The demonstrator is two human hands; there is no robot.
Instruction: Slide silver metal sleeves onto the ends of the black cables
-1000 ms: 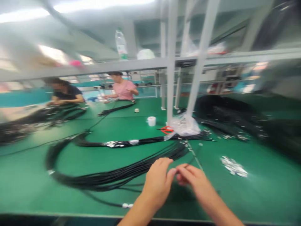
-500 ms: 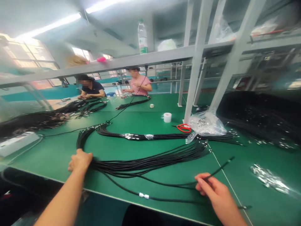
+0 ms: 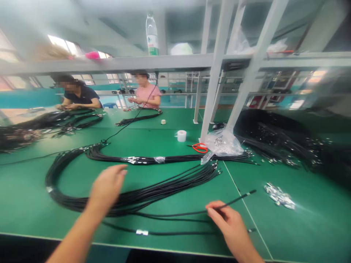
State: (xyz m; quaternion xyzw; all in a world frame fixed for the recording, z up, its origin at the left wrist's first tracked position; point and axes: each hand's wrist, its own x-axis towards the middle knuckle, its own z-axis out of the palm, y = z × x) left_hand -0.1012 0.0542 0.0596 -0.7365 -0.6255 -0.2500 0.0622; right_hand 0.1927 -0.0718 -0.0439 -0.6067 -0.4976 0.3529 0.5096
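A curved bundle of black cables (image 3: 164, 190) lies on the green table, its tips fanned out at the right. Above the bundle's left part is my left hand (image 3: 106, 190), fingers pointing right and close together, with nothing visible in them. My right hand (image 3: 225, 215) pinches a black cable (image 3: 236, 200) between thumb and fingers near its end, which points up and right. Below, another cable with a white label (image 3: 142, 232) runs behind my right hand. A second bundle (image 3: 181, 158) with white labels lies farther back.
Small silvery parts (image 3: 279, 196) lie at the right. Near the shelf post (image 3: 216, 73) are red-handled scissors (image 3: 200, 147), a clear bag of parts (image 3: 223, 142) and a white roll (image 3: 181, 136). More cables (image 3: 274, 135) are heaped at the back right. Two people sit across the table.
My left hand has let go of the bundle's left bend and moved right and up over it. My right hand still pinches the cable. The view has turned to the right.
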